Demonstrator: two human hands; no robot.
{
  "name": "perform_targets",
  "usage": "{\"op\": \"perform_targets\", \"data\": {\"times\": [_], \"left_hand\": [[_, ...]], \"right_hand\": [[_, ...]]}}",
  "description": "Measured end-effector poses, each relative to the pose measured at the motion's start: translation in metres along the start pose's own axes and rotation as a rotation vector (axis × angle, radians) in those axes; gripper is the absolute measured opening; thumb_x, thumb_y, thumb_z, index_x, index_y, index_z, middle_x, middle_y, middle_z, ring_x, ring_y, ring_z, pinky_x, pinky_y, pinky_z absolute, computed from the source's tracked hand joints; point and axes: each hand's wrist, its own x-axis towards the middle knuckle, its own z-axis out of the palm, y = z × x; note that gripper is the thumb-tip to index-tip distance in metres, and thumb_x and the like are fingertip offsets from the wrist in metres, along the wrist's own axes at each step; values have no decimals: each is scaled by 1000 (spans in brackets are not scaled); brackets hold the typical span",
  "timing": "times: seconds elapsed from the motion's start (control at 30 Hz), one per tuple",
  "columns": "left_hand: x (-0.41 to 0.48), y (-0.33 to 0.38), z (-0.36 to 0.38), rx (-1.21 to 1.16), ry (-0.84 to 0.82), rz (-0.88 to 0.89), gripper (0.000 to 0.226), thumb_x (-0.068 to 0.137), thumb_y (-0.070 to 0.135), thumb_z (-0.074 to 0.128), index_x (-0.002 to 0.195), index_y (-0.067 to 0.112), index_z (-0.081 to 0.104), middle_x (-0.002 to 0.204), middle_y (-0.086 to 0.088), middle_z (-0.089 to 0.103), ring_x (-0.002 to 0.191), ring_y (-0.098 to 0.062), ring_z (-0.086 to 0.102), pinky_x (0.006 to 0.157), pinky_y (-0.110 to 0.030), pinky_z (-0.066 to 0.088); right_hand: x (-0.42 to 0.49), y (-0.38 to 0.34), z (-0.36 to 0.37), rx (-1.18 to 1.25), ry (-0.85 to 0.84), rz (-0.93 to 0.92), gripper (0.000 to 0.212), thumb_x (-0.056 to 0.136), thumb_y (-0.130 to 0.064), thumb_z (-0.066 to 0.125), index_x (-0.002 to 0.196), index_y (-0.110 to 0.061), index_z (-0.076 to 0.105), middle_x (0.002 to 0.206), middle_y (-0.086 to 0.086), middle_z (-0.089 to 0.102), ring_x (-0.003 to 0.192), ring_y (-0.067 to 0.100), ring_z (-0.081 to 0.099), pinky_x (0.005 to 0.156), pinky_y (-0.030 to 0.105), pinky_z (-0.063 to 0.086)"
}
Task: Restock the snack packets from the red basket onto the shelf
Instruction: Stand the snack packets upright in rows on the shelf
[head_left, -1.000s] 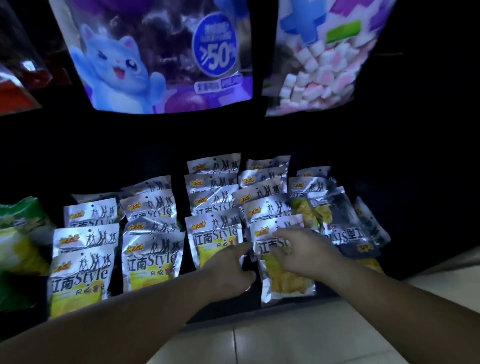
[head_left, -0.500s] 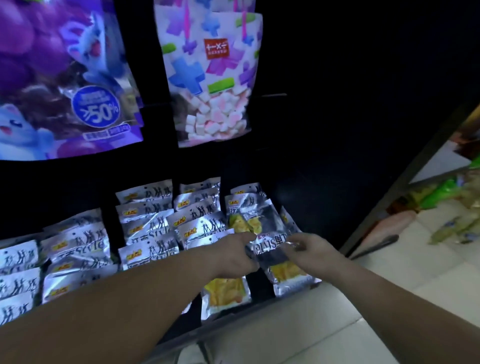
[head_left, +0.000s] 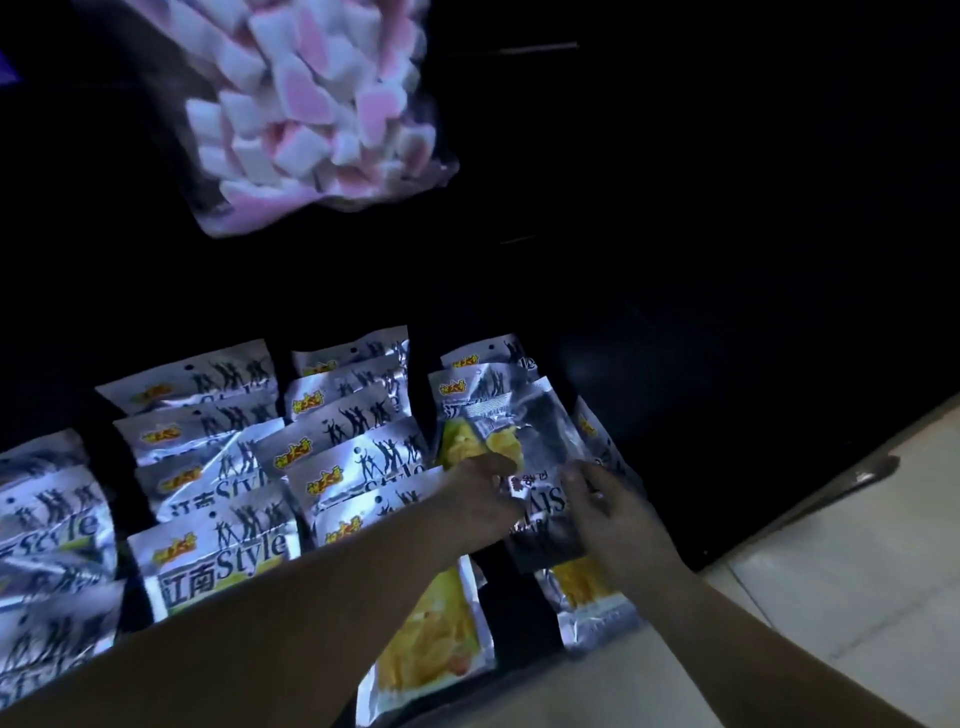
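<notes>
step: packet (head_left: 540, 457) is being laid on right row (head_left: 592, 608) | left hand (head_left: 483, 501), right hand (head_left: 618, 519): fingers curled on its edges | next: alignment is needed, then release

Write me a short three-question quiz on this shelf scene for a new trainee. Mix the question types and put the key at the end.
1. True or false: the left hand and the right hand hold the same packet.
2. What hangs above the rows on the shelf? A) a bag of pink and white sweets B) a row of bottles C) a stack of tins
3. Fill the gap: compared with the neighbouring packets, the held packet's print reads ____.
Key: 1 true; 2 A; 3 upside down.
</notes>
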Motion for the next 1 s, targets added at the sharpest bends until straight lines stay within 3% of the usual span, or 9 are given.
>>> {"op": "perform_targets", "data": {"times": [0.2, 0.3, 0.4, 0.5, 0.57, 0.63, 0.73, 0.83, 1.0], "left_hand": [[10, -10, 3, -131, -30, 8, 55, 89, 8, 75, 139, 27, 59, 131, -1, 65, 110, -18, 66, 96, -30, 57], [11, -4, -1, -168, 3, 71, 54, 88, -2, 73, 134, 25, 64, 129, 5, 68, 113, -13, 66, 100, -25, 54], [5, 8, -10, -239, 58, 105, 61, 86, -17, 59, 133, 19, 65, 114, 6, 70, 102, -6, 68, 93, -25, 58], [2, 19, -23, -328, 82, 148, 58, 85, -16, 60, 132, 18, 67, 111, 9, 73, 84, -6, 72, 73, -33, 61], [-1, 25, -32, -368, 78, 177, 55, 85, -13, 64, 131, 18, 68, 120, 4, 72, 93, -14, 72, 73, -37, 57], [-8, 32, -40, -354, 57, 224, 55, 82, -13, 71, 130, 14, 68, 120, -4, 73, 104, -19, 73, 78, -36, 61], [-29, 45, -51, -280, 58, 320, 39, 81, -5, 81, 118, 4, 73, 101, -11, 78, 86, -22, 77, 66, -28, 63], [-57, 59, -62, -191, 109, 426, 18, 81, 7, 85, 95, 2, 74, 76, -10, 72, 53, -7, 65, 49, -16, 50], [-115, 36, -78, -311, 59, 466, 19, 93, 5, 72, 87, -2, 56, 70, -21, 60, 61, -25, 58, 60, -35, 49]], "right_hand": [[-9, 6, -13, 199, -106, 45, 16, 99, -47, 54, 111, -53, 62, 106, -12, 71, 102, 8, 67, 101, 39, 51], [-17, -6, -18, 72, -128, -39, 38, 98, -31, 59, 108, -67, 56, 106, -20, 67, 109, 6, 63, 100, 31, 47], [-21, -20, -27, 54, -153, -115, 60, 73, -36, 65, 104, -83, 44, 125, -17, 62, 118, 4, 59, 105, 30, 47], [-22, -28, -38, -44, -154, -315, 78, 67, -24, 64, 134, -59, 48, 140, -20, 50, 130, 2, 50, 110, 29, 44], [-20, -31, -46, -139, -64, -432, 70, 74, -22, 68, 141, -36, 54, 140, -20, 50, 132, 5, 48, 111, 31, 43], [-17, -33, -58, -203, 128, -526, 44, 86, -16, 69, 127, -28, 66, 125, -17, 61, 121, 9, 57, 101, 34, 50], [-19, -56, -78, -216, 305, -520, 21, 97, -15, 59, 106, -31, 68, 90, -18, 64, 89, 13, 63, 71, 31, 51], [-24, -92, -92, -233, 335, -565, 16, 98, -19, 56, 106, -30, 64, 86, -11, 65, 80, 15, 62, 63, 35, 51], [-50, -142, -76, -107, 235, -707, 32, 94, -16, 62, 115, -37, 49, 99, -22, 58, 85, 2, 59, 67, 34, 50]]}}
